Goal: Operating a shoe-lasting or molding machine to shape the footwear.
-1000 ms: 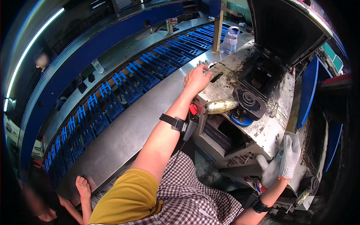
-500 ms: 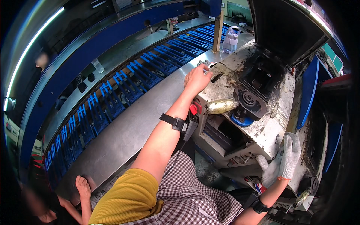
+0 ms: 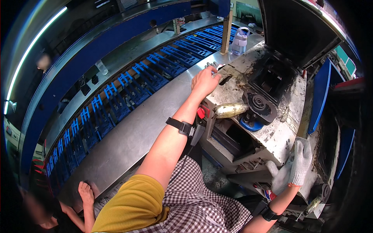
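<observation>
My bare left hand (image 3: 205, 80) is stretched forward to the far corner of the stained machine top (image 3: 237, 83), where it meets the metal bench. Its fingers are curled; grey, glove-like fingertips (image 3: 212, 65) and a small white bit show just beyond them. What it holds, if anything, I cannot make out. Over on the right, my right hand (image 3: 293, 165) wears a white knitted glove. Its fingers are extended and its thumb stands apart, beside the machine's right front edge. Nothing shows in its grip, though the palm is partly hidden.
A black lid (image 3: 299, 31) stands raised behind the machine's dark opening (image 3: 270, 75). In front lie a yellowish wrapped handle (image 3: 230, 110) and a round black fitting (image 3: 259, 105). A clear bottle (image 3: 239, 42) stands behind. Blue racks (image 3: 128, 87) line the bench (image 3: 128, 128); another person's hand (image 3: 86, 192) rests near its left end.
</observation>
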Tool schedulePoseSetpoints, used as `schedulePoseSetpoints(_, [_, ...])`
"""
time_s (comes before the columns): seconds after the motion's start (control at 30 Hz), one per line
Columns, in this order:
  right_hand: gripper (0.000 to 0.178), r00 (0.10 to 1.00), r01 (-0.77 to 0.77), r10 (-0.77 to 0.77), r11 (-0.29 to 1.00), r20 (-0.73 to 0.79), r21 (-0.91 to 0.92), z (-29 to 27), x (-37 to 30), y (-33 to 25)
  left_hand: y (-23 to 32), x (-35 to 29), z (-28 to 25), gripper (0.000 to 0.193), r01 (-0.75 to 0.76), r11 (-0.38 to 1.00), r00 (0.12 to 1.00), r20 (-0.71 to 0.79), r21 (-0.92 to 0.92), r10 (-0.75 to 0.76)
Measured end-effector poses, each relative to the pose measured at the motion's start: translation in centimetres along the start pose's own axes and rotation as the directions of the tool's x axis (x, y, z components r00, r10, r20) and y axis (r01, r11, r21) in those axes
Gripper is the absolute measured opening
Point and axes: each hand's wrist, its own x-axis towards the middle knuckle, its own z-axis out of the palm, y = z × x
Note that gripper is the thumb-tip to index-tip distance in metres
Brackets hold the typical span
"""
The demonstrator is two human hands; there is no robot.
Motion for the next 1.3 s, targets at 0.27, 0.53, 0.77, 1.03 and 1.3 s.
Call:
schedulePoseSetpoints(0.27, [0.019, 1.0, 0.003, -0.002, 1.0, -0.013, 0.012, -0.08, 0.02, 0.3, 0.17, -0.01, 0.04, 0.035, 0.005, 1.0, 1.0, 0.006, -0.015, -0.005])
schedulePoseSetpoints(0.53, [0.017, 0.999, 0.014, -0.013, 0.998, -0.032, 0.057, 0.25, 0.22, 0.82, 0.07, -0.05, -0.14, 0.035, 0.01, 1.0, 1.0, 0.001, 0.002, -0.01])
schedulePoseSetpoints(0.77, [0.017, 0.998, 0.051, -0.05, 0.999, -0.037, 0.019, 0.15, 0.0, 0.18, -0.02, 0.14, 0.15, 0.038, 0.003, 1.0, 1.0, -0.006, -0.003, -0.003])
schedulePoseSetpoints(1.03, [0.017, 0.998, 0.052, -0.051, 0.999, -0.048, 0.006, 0.08, 0.19, 0.83, 0.15, 0.04, -0.01, 0.039, 0.01, 1.0, 1.0, -0.002, 0.0, -0.01])
schedulePoseSetpoints(1.3, [0.018, 0.997, 0.05, -0.049, 0.999, -0.058, 0.021, 0.19, 0.19, 0.96, 0.19, 0.02, -0.05, 0.04, 0.018, 1.0, 1.0, 0.0, 0.004, -0.018])
